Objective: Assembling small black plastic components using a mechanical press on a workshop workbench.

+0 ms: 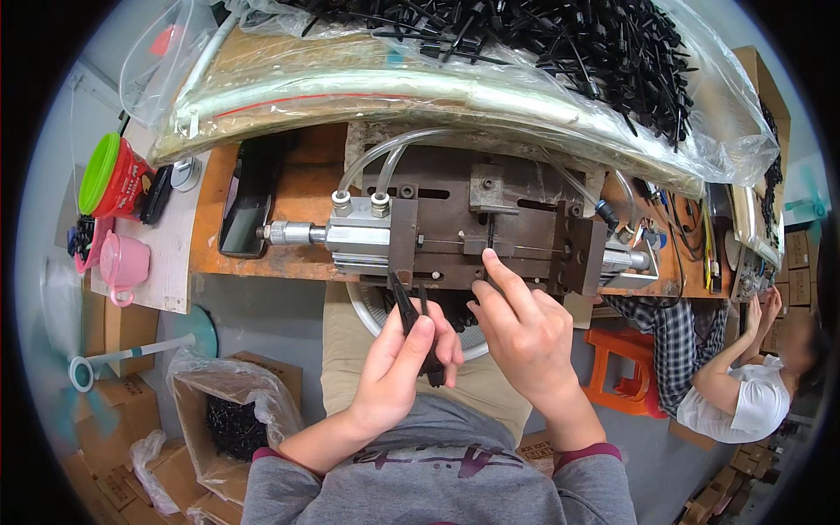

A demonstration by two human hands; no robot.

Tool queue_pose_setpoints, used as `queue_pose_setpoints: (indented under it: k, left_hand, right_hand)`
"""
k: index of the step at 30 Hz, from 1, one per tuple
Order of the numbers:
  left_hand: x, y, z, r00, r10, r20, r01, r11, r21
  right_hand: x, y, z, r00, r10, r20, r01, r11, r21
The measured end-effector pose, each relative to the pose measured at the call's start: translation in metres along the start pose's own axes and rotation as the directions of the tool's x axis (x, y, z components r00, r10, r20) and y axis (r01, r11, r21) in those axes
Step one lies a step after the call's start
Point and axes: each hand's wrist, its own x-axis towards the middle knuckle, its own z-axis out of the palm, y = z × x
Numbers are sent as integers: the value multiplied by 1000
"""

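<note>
My left hand (395, 366) is closed around several slim black plastic parts (409, 315), whose long ends stick up past the fingers toward the fixture. With its index finger stretched out, my right hand (529, 337) touches the lower end of a thin black part (491, 229) at the centre of the metal fixture (446, 229). Its other fingers are bent, apart from the index, and grip nothing that I can see. A small steel block (493, 188) sits just above that part. Thin rods reach toward the middle from both sides.
A pneumatic cylinder (359, 234) with clear hoses is at the fixture's left, another cylinder (626, 260) at its right. Black parts (604, 52) heap on a plastic-lined tray behind. A phone (248, 210) lies left. A pink cup (123, 262) stands farther left. Another person (739, 385) sits right.
</note>
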Motion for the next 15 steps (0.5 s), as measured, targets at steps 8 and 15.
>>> queue_pose_setpoints:
  k: [8, 15]
  left_hand:
    - [2, -2, -7, 995, 75, 59, -76, 997, 17]
    - [11, -2, -3, 997, 56, 52, -55, 998, -10]
  right_hand:
    - [-5, 1, -6, 979, 98, -179, -22, 922, 386]
    - [-10, -15, -28, 978, -193, -83, 210, 913, 349]
